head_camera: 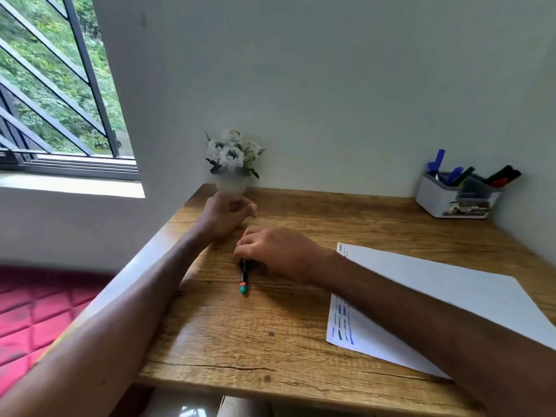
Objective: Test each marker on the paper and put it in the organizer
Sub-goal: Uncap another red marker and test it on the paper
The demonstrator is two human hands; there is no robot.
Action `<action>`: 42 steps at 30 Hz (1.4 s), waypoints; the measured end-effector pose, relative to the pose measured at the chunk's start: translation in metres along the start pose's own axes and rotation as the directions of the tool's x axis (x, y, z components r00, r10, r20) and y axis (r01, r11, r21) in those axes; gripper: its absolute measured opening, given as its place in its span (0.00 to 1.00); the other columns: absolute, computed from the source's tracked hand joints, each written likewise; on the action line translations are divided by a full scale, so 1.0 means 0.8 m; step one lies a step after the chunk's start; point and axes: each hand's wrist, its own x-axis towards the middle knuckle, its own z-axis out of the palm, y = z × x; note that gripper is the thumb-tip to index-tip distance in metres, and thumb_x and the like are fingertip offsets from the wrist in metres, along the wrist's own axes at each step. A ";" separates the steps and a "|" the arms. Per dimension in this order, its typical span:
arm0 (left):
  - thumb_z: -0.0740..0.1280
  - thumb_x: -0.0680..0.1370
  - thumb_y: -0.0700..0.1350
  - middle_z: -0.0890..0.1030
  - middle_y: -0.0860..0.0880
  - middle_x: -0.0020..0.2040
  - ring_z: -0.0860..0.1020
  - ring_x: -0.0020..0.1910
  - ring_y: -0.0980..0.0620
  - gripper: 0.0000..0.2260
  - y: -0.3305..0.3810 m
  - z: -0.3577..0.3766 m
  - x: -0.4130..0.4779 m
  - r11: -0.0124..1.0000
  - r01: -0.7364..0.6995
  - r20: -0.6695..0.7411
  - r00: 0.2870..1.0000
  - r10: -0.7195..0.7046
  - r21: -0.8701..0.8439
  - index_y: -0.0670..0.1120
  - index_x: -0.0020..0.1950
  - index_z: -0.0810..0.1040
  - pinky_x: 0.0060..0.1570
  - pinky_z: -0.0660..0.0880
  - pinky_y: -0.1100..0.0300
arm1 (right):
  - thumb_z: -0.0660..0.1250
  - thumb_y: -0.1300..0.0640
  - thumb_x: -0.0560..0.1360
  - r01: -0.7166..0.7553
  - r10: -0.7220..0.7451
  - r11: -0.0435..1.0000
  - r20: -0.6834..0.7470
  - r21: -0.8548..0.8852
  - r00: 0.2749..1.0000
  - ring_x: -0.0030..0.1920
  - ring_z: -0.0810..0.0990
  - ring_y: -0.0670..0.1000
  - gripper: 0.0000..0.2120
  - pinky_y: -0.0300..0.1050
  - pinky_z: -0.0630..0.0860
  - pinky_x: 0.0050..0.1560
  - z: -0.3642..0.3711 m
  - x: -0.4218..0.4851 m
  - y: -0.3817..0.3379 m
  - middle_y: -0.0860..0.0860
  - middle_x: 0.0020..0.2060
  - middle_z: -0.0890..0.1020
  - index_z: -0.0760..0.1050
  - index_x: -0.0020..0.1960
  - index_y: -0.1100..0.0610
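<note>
Marker (243,278): dark barrel, teal end cap toward the near side. It lies on the table (240,335), left of centre, well apart from the paper (421,284).
Right hand (276,254): fingers curled over the marker's far end, apparently pinching it.
Left hand (227,216): loosely clenched just beyond, near the flower pot (231,185); nothing visible in it.
Organizer (436,203): white, far right corner, holding blue, black and red-tipped markers.
Step in hand, as judged: picking up the marker.
Advice: pinch mid-barrel rather than at the end, lift clear, uncap with the left hand, then stroke beside the blue test marks (341,323) at the paper's near left edge.
Writing: a small printed heading at the paper's far left corner, the marker's barrel print and the organizer's front label are all too small to read.
</note>
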 end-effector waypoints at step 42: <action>0.65 0.83 0.51 0.84 0.52 0.47 0.80 0.41 0.54 0.12 0.129 0.112 -0.042 0.868 -0.468 0.156 0.882 0.446 0.164 0.47 0.60 0.82 0.42 0.80 0.56 | 0.50 0.35 0.83 -0.686 0.720 0.685 -0.082 0.246 0.690 0.27 0.72 0.42 0.21 0.37 0.63 0.29 -0.059 -0.197 0.118 0.43 0.26 0.76 0.79 0.44 0.38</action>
